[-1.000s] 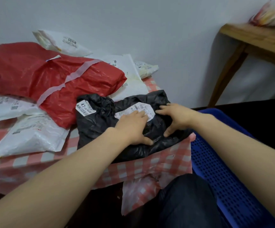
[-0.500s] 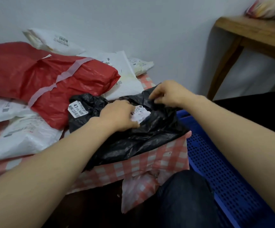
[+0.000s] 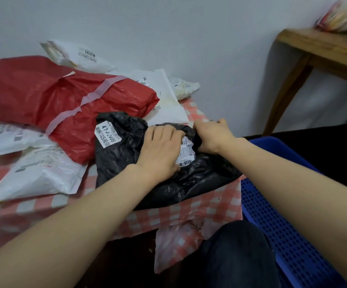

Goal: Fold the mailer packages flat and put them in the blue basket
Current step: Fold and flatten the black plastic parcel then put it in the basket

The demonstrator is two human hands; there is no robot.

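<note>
A crumpled black mailer (image 3: 127, 163) with two white labels lies at the right end of the checked table (image 3: 210, 208). My left hand (image 3: 160, 148) presses flat on its middle, fingers spread over the folded plastic. My right hand (image 3: 212, 136) grips the mailer's far right edge, which is folded over toward the left hand. The blue basket (image 3: 276, 215), perforated plastic, stands on the floor right of the table, under my right forearm.
A big red mailer (image 3: 64, 100) taped with a pale strip lies behind the black one. Several white mailers (image 3: 39, 173) are spread on the left and at the back. A wooden table (image 3: 324, 53) stands at the far right. My dark-trousered knee (image 3: 237, 252) is below.
My right hand, which had lifted the mailer's far right edge, has brought it down and leftward onto the package. My left hand stays pressed on the middle.
</note>
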